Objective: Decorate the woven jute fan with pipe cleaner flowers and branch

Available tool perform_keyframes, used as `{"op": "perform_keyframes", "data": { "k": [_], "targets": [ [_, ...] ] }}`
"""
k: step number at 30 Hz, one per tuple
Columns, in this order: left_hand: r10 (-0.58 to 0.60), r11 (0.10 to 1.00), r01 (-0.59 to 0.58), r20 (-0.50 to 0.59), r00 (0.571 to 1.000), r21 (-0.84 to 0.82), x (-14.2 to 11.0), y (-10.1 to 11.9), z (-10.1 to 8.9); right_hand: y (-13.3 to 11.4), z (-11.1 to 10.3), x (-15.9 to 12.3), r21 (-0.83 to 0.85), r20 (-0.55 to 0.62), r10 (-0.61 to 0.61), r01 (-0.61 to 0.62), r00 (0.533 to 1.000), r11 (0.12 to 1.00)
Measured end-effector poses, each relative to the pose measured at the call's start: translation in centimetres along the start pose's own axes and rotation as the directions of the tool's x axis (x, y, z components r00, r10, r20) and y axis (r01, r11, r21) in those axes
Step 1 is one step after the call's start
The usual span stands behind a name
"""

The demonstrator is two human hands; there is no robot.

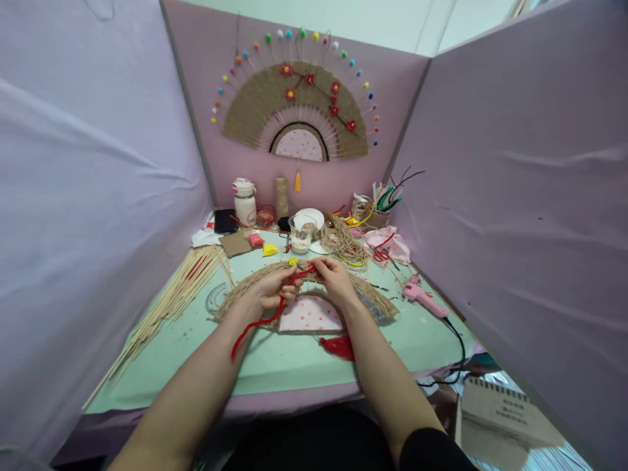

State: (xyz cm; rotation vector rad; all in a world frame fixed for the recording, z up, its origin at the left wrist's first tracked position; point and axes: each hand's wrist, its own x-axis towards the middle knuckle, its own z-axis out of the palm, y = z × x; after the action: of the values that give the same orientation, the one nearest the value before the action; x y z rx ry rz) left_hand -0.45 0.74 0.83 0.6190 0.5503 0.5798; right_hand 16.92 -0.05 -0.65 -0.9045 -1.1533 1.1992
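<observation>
A fuzzy red pipe cleaner [260, 322] runs between my two hands above the table, its loose tail hanging down over my left forearm. My left hand [279, 288] is closed around its middle. With thumb and forefinger my right hand [334, 280] pinches the upper end. Beneath both hands lies a fan [245, 284] wound with brown twine, partly covered by them. Its inner half-round panel [310, 314] is white with pink dots. Just beyond my fingertips a small yellow flower-like piece [293, 261] rests at the fan's upper edge. A red tassel [338, 348] lies under my right wrist.
Bamboo sticks [171, 288] spread along the left, near a clear protractor [216, 297]. A pink glue gun [426, 299] with a black cord lies right. Behind are a twine heap [343, 241], a plastic cup [300, 235] and a white bottle [244, 201]. A finished fan [255, 104] hangs on the back panel.
</observation>
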Motion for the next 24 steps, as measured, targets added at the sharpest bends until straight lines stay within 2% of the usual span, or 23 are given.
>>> {"op": "perform_keyframes", "data": {
  "k": [4,7,9,11,14,19,21,24],
  "targets": [
    [-0.024,0.977,0.013,0.049,0.999,0.214,-0.1,-0.4,0.5,-0.1,0.1,-0.3,-0.041,0.067,0.039,-0.036,0.997,0.998],
    [-0.005,0.928,-0.029,0.09,0.996,0.37,-0.4,-0.5,0.8,-0.2,0.2,-0.4,-0.103,0.132,0.045,-0.031,0.99,0.994],
    [0.003,0.905,-0.051,0.114,0.993,0.422,-0.9,-0.2,0.8,-0.7,-0.1,-0.4,-0.093,0.092,0.02,-0.011,0.996,0.996],
    [0.005,0.885,-0.06,0.12,0.993,0.461,-1.4,0.2,0.7,-1.6,-0.8,-0.2,-0.04,-0.026,-0.034,0.033,0.999,0.999],
    [0.002,0.831,-0.066,0.115,0.993,0.553,-2.0,0.7,0.7,-3.7,-2.8,-0.2,-0.017,-0.22,-0.117,0.116,0.969,0.993],
    [-0.185,0.632,-0.01,0.163,0.969,0.775,-2.4,0.4,1.5,-7.6,-7.2,0.0,-0.151,-0.281,-0.225,0.188,0.933,0.97],
    [-0.194,0.55,-0.038,0.172,0.966,0.834,-2.3,0.1,1.8,-8.6,-9.4,0.8,-0.278,-0.294,-0.241,0.159,0.925,0.947],
    [-0.053,0.428,-0.093,0.128,0.99,0.899,-1.7,0.0,1.7,-9.1,-13.0,3.0,-0.52,-0.437,-0.266,0.0,0.859,0.854]
  ]
}}
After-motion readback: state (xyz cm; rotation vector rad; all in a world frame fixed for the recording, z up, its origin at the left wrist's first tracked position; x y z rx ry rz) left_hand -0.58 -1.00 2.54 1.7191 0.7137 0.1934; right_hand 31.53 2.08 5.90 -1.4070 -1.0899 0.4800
